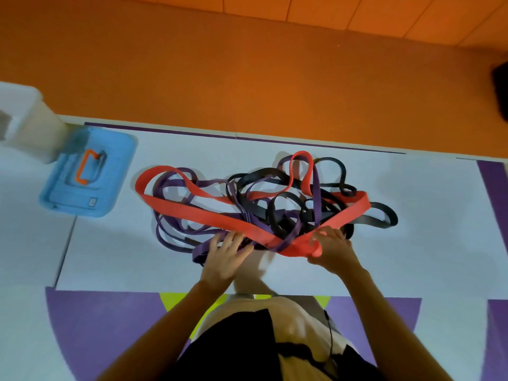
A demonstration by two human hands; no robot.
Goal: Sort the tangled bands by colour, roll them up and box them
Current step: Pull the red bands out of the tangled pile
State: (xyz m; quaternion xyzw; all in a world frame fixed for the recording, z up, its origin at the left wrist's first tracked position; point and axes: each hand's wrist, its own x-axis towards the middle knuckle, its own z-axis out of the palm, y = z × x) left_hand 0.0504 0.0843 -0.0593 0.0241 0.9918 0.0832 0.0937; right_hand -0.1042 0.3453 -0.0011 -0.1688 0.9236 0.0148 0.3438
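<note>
A tangle of red bands (pixel 192 209), purple bands (pixel 176 229) and black bands (pixel 365 220) lies on the pale floor mat (pixel 426 243) in front of me. My left hand (pixel 224 257) rests on the near edge of the purple loops with its fingers spread and straight. My right hand (pixel 334 251) pinches the near fold of the wide red band, fingers curled round it. A white box (pixel 30 133) stands at the far left, and its blue lid (pixel 88 174) with an orange handle lies flat beside it.
An orange wall (pixel 247 78) rises just behind the mat. Purple and yellow shapes (pixel 110 320) mark the floor near my knees. A dark object (pixel 500 92) sits at the right edge.
</note>
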